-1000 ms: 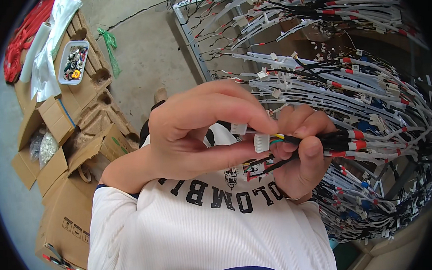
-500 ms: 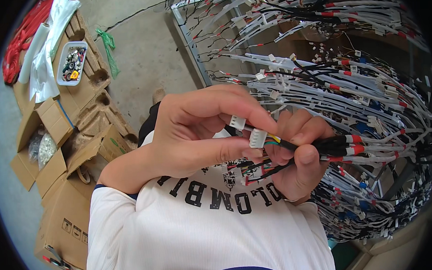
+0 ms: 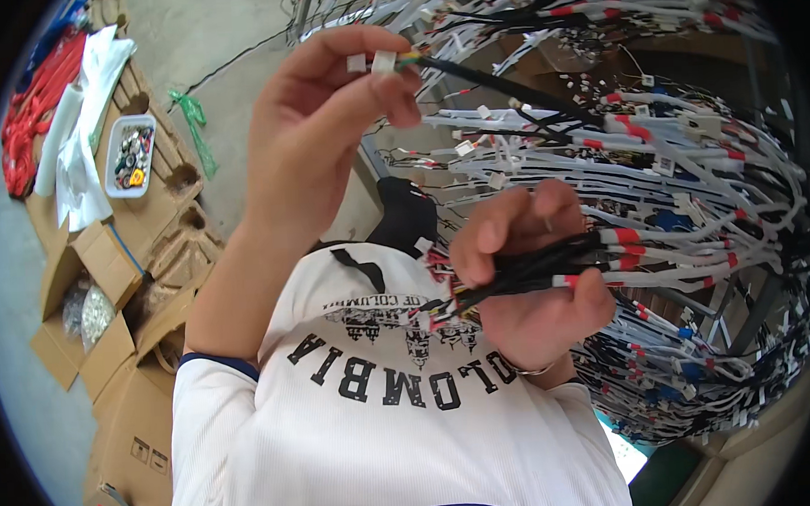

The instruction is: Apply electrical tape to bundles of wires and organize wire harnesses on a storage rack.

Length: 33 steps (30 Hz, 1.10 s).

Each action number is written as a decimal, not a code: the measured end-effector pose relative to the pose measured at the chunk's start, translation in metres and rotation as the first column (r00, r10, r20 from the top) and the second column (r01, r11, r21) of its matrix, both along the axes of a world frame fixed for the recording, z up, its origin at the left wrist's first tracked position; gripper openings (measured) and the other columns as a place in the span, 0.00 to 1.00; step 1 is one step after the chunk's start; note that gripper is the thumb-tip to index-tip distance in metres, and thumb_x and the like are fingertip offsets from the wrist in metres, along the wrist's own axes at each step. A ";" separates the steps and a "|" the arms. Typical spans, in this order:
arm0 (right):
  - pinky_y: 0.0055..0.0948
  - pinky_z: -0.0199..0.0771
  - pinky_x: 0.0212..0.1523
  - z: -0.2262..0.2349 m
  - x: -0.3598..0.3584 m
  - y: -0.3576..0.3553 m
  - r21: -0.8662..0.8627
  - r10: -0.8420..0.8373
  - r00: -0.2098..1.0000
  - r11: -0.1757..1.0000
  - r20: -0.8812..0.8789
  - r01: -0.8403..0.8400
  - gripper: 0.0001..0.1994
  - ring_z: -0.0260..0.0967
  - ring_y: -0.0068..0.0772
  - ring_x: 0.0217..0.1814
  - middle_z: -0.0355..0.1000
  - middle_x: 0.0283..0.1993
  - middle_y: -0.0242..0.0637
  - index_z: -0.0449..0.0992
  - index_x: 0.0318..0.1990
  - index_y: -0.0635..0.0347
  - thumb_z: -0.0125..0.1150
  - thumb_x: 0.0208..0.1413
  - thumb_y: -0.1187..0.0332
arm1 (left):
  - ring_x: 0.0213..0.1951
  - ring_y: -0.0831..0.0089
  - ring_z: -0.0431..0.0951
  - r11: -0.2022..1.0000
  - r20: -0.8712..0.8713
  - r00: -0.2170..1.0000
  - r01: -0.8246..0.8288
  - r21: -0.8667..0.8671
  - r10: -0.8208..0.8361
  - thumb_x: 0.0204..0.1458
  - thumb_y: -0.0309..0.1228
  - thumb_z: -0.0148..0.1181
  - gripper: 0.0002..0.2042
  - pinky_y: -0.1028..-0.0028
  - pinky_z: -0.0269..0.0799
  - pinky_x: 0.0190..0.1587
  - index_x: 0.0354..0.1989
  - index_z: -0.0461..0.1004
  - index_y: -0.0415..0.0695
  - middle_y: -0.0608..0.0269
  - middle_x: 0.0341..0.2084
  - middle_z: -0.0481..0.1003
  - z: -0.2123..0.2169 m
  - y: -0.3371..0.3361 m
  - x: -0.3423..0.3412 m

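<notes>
Raised at the upper middle, my left hand [image 3: 311,120] pinches the end of a black-sleeved cable [image 3: 488,85] between thumb and fingertips. Two white plug connectors [image 3: 382,62] show at that end, with short coloured wires behind them. The cable stretches right toward the hanging wire harnesses. Lower down, in front of my shirt, my right hand [image 3: 537,328] is loosely closed around a bundle of black cables [image 3: 538,262]. Small connectors and thin coloured wires stick out of the bundle's left end. Red-banded white sleeves [image 3: 675,248] continue from it to the right.
Rows of wire harnesses [image 3: 528,155] hang over a metal rack on the right. At left stand cardboard boxes [image 3: 126,432], a white tub of small parts [image 3: 132,157], white plastic sheeting [image 3: 87,132] and red material [image 3: 45,116]. A green plastic strip [image 3: 197,136] lies on the floor.
My left hand has moved up and away from my right hand, drawing the cable with its white connectors out from the bundle. My right hand stays around the bundle, its fingers loosened.
</notes>
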State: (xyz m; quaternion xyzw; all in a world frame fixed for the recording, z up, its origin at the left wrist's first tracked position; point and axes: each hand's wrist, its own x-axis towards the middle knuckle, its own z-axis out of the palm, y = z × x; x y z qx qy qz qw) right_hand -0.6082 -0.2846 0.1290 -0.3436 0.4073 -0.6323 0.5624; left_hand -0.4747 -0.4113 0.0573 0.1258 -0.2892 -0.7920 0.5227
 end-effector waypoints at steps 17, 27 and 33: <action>0.22 0.64 0.40 -0.018 -0.029 0.005 0.029 -0.121 0.954 0.991 -0.276 0.134 0.14 0.65 0.21 0.36 0.71 0.38 0.35 0.75 0.41 0.68 0.63 0.55 0.65 | 0.40 0.72 0.74 0.870 0.399 0.811 0.489 -0.060 -0.428 0.57 0.43 0.55 0.22 0.73 0.67 0.45 0.44 0.74 0.31 0.57 0.38 0.76 0.027 0.044 0.022; 0.19 0.68 0.38 -0.012 -0.014 0.001 0.072 0.028 0.999 0.997 -0.036 -0.025 0.14 0.68 0.23 0.38 0.70 0.41 0.40 0.75 0.41 0.67 0.68 0.46 0.75 | 0.36 0.72 0.76 0.890 0.505 0.855 0.317 -0.327 -0.119 0.45 0.22 0.66 0.16 0.75 0.69 0.39 0.44 0.75 0.35 0.57 0.36 0.77 0.025 0.060 0.041; 0.22 0.69 0.40 -0.022 -0.012 -0.010 0.005 0.195 0.965 0.980 -0.175 -0.197 0.15 0.68 0.25 0.40 0.69 0.41 0.41 0.75 0.39 0.66 0.71 0.44 0.74 | 0.28 0.76 0.79 0.916 0.441 0.886 0.287 -0.278 -0.144 0.51 0.24 0.64 0.13 0.78 0.73 0.32 0.44 0.76 0.33 0.59 0.27 0.79 0.028 0.067 0.044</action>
